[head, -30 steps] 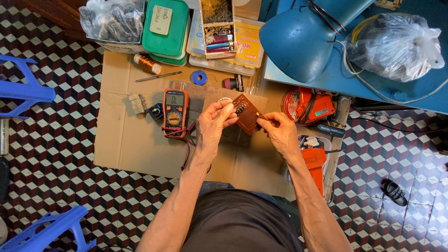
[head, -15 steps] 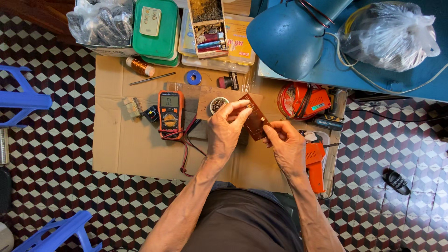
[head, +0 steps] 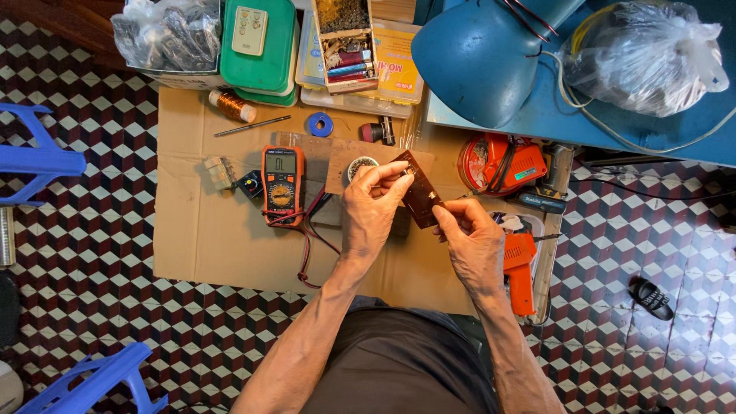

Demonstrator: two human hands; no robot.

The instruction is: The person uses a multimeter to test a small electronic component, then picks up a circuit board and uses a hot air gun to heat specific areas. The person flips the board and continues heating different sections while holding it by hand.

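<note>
We are gripping a brown circuit board (head: 419,198) between both hands, left hand (head: 372,211) pinching its top, right hand (head: 474,244) apparently pinching its lower edge, beside the orange multimeter (head: 282,184).

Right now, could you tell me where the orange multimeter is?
In the head view the orange multimeter lies on the cardboard sheet, just left of the left hand, beside a small black part.
</note>
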